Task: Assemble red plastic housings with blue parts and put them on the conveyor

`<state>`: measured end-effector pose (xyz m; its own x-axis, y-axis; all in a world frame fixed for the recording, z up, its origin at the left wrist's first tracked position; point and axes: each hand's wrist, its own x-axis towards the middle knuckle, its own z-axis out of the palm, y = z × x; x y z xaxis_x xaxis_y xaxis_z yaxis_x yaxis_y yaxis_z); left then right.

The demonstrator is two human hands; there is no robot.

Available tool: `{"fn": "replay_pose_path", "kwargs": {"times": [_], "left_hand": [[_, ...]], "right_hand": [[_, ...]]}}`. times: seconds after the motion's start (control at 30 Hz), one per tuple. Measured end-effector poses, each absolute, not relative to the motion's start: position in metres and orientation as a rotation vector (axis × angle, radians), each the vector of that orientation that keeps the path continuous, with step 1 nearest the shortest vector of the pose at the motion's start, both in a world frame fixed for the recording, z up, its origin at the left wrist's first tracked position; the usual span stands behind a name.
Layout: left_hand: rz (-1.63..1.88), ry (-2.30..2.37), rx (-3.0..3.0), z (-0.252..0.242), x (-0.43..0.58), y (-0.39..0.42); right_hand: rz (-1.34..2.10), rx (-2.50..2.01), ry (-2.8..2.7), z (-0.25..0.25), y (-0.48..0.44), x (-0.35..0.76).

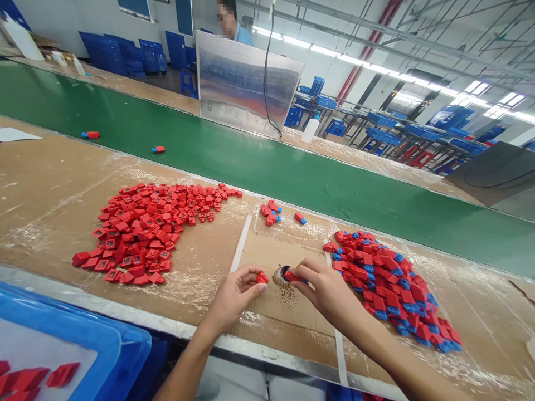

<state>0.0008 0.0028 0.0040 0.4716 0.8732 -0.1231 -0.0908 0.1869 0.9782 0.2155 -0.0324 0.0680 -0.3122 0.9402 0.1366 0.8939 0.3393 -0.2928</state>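
My left hand [236, 295] pinches a small red plastic part [262, 277] between thumb and fingers. My right hand [321, 289] grips a red part with a blue end [293, 276] and presses its tip into a small round tan object with a dark centre [279, 276]. That object sits on a cardboard sheet [267, 256] scattered with dark specks. To the left lies a large heap of red parts [146, 228]. A heap of red-and-blue parts [393, 284] lies just beyond my right hand. A small group of these parts [270, 213] lies ahead.
A green conveyor belt [251, 161] runs behind the bench, with two parts [157, 149] on it. A blue bin [71, 345] holding red pieces stands at the near left. A metal shield [246, 83] rises beyond the belt, with a person [242, 33] behind it.
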Motion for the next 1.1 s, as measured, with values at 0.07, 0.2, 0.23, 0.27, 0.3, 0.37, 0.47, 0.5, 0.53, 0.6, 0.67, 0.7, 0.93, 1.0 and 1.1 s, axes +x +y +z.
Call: {"fn": "replay_pose_path", "kwargs": {"times": [0.07,0.2,0.23,0.27,0.3,0.37,0.47,0.5,0.53,0.6,0.67,0.7,0.93,1.0,1.1], "left_hand": [[0.791,0.816,1.182,0.005,0.001,0.002],[0.782,0.786,1.164,0.008,0.000,0.001],[0.779,0.780,1.158,0.009,0.000,0.001],[0.774,0.774,1.150,0.009,0.000,0.000],[0.770,0.768,1.140,0.009,0.001,0.000],[0.761,0.751,1.118,0.009,0.002,-0.002],[0.758,0.718,1.096,0.008,0.003,-0.004],[0.760,0.709,1.094,0.007,0.004,-0.005],[0.764,0.705,1.094,0.007,0.005,-0.006],[0.774,0.710,1.102,0.006,0.005,-0.007],[0.775,0.722,1.115,0.005,0.006,-0.008],[0.768,0.729,1.123,0.006,0.006,-0.008],[0.712,0.778,1.224,0.011,0.007,-0.010],[0.702,0.774,1.238,0.012,0.009,-0.010],[0.695,0.744,1.256,0.011,0.010,-0.010]], "right_hand": [[0.231,-1.645,-2.342,0.068,-0.033,0.215],[0.225,-1.659,-2.345,0.067,-0.034,0.214],[0.219,-1.661,-2.343,0.067,-0.034,0.214],[0.211,-1.662,-2.344,0.067,-0.034,0.214],[0.202,-1.664,-2.346,0.067,-0.034,0.214],[0.194,-1.663,-2.351,0.067,-0.034,0.214],[0.226,-1.643,-2.327,0.070,-0.033,0.215],[0.248,-1.633,-2.302,0.070,-0.033,0.215],[0.275,-1.626,-2.267,0.071,-0.032,0.217],[0.353,-1.622,-2.169,0.071,-0.030,0.220],[0.481,-1.629,-2.027,0.069,-0.029,0.223],[0.572,-1.630,-1.938,0.068,-0.029,0.225],[1.177,-1.550,-1.353,0.066,-0.029,0.233],[1.237,-1.527,-1.314,0.067,-0.029,0.236],[1.316,-1.493,-1.258,0.066,-0.028,0.240]]}}
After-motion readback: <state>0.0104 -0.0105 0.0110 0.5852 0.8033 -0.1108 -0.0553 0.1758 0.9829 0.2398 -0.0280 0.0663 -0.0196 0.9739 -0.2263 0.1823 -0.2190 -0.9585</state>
